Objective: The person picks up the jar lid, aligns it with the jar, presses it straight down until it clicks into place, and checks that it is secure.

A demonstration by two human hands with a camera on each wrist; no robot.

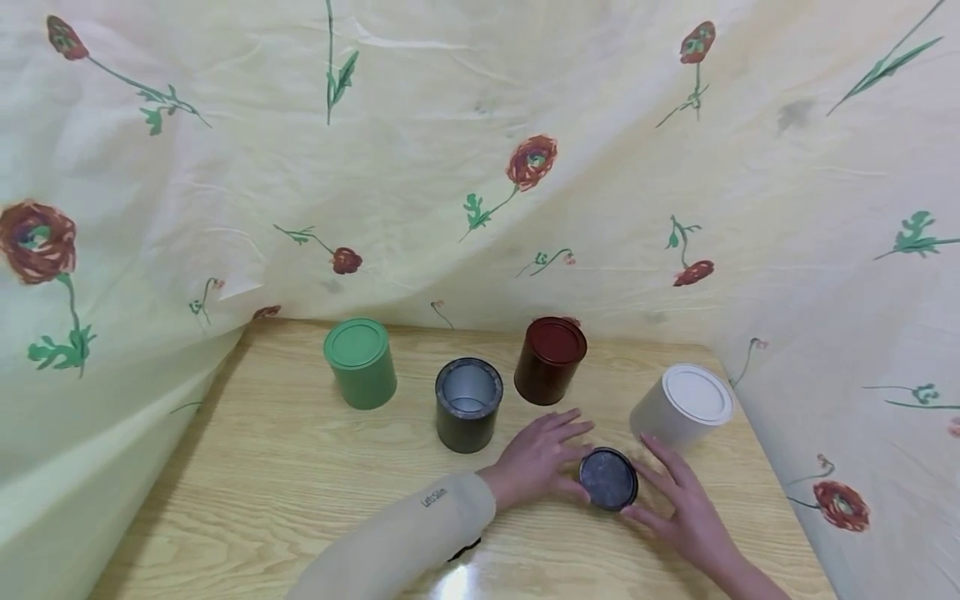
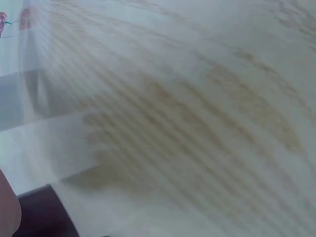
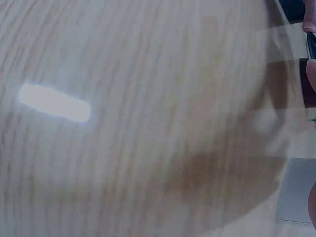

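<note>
A round black lid [image 1: 608,479] is held between the two hands in the head view. My left hand [image 1: 542,460] is at its left, thumb and fingers at the rim. From the right my right hand [image 1: 678,508] holds the opposite rim with thumb and fingers. The right wrist view catches the lid's dark edge [image 3: 311,45] between two digits at the right border. Left of the hands stands an uncovered black can [image 1: 467,429], its grey inside showing. The left wrist view shows mostly tabletop, with a bit of hand at the lower left.
A green can [image 1: 363,379] with its lid on stands at the back left. The dark red can [image 1: 542,379], also lidded, is behind the left hand. Close to the right fingers stands a white lidded can [image 1: 663,417]. Flowered cloth [image 1: 420,150] hangs behind the wooden table [image 1: 262,467].
</note>
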